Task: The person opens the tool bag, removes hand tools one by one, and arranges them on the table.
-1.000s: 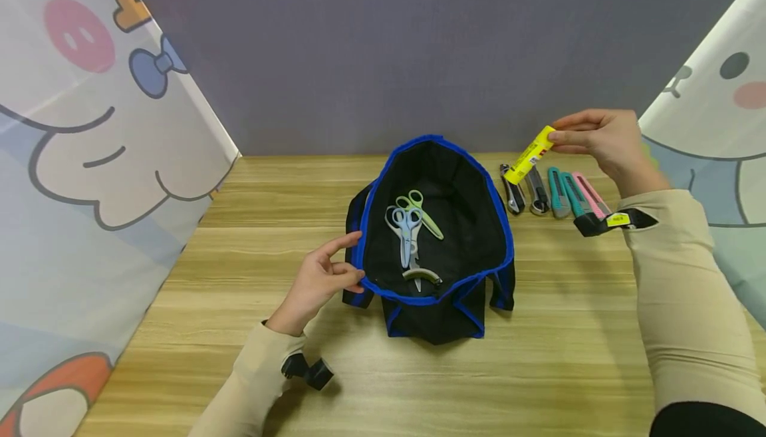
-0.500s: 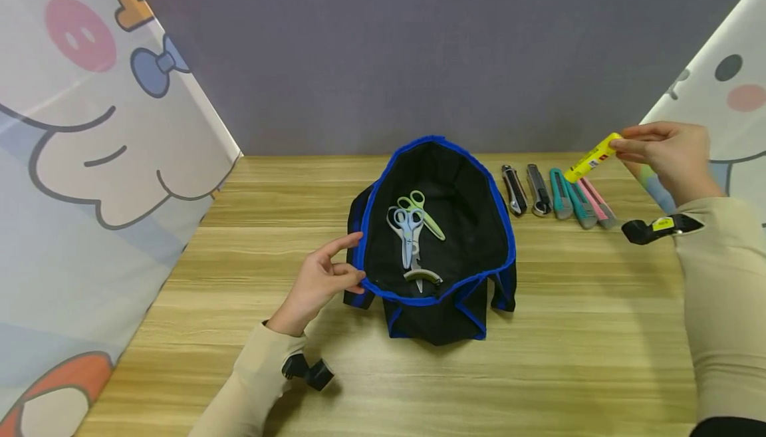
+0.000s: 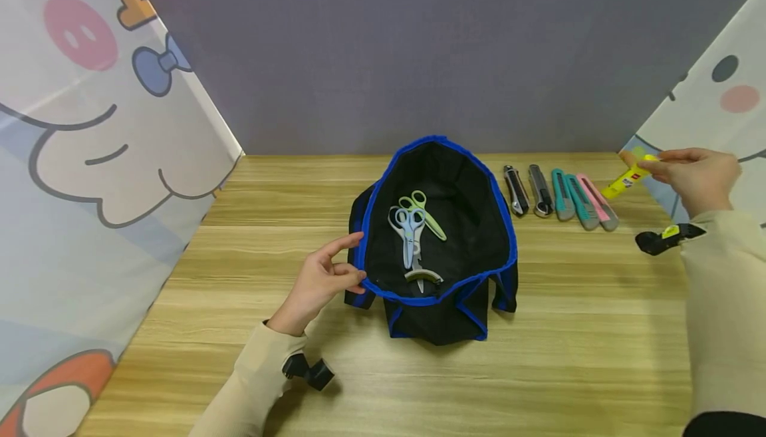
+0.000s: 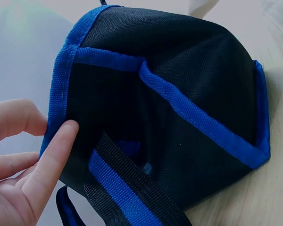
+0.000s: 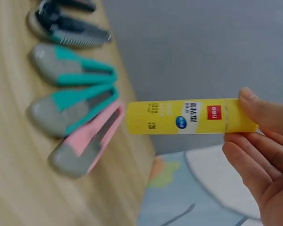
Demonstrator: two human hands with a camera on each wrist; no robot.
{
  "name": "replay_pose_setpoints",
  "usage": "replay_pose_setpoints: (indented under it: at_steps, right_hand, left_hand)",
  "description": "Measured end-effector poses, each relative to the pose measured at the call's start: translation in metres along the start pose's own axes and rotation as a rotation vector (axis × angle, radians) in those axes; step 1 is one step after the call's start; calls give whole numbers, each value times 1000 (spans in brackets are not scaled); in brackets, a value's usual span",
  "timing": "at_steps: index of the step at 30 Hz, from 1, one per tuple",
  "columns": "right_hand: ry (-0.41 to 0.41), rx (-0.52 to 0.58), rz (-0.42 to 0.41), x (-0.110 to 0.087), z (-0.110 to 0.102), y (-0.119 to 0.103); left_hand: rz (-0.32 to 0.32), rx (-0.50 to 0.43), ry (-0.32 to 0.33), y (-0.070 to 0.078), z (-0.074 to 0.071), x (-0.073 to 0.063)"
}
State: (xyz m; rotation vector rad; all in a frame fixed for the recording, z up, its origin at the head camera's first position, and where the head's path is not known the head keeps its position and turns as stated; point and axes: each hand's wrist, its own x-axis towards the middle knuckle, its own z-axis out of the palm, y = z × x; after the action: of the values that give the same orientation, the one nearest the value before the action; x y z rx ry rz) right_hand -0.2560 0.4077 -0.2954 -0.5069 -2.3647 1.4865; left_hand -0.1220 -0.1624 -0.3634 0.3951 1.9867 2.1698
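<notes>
My right hand (image 3: 694,174) pinches a yellow glue stick (image 5: 179,116) by its capped end, between thumb and fingers. In the head view the stick slants down to the left, just right of the pink utility knife (image 3: 597,203). A black fabric bag (image 3: 473,224) with blue trim stands with its mouth up in the middle of the table. My left hand (image 3: 323,281) holds the bag's left rim, its thumb and fingers on either side of the blue edging (image 4: 59,89). Blue scissors (image 3: 409,234) and green scissors (image 3: 427,217) lie inside the bag, with a pale pair partly hidden under the blue one.
Several utility knives stand in a row right of the bag: a black-and-silver one (image 3: 516,189), a grey one (image 3: 540,189) and teal ones (image 3: 562,194). A grey panel (image 3: 383,51) rises behind the table (image 3: 568,357). Cartoon-printed sheets (image 3: 120,157) flank both sides.
My right hand has carried the glue stick to the right, past the row of utility knives, then lower towards the table. My left hand stays at the bag's rim.
</notes>
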Motion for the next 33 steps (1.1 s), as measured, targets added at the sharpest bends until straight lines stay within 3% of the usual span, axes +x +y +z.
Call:
replay_pose_setpoints:
  at_steps: [4,9,12,15,23,33]
  right_hand:
    - [55,-107,25,1,-2,18]
    - [54,-292,51,0,-5,37]
    - [62,-335,70,-1,-4,45]
    - [78,-305,78,-1,-1,50]
    - [29,-188,51,2,1,48]
    - [-31,-196,65,-1,-4,43]
  left_hand:
    - [3,0,-1,0,0,0]
    - [1,1,0,-1,0,0]
    - [-1,3,2,0,0,-1]
    - [-1,2,1,0,0,-1]
    - [0,0,0,-1,-1,0]
    - [4,2,-6,-2,-2,1]
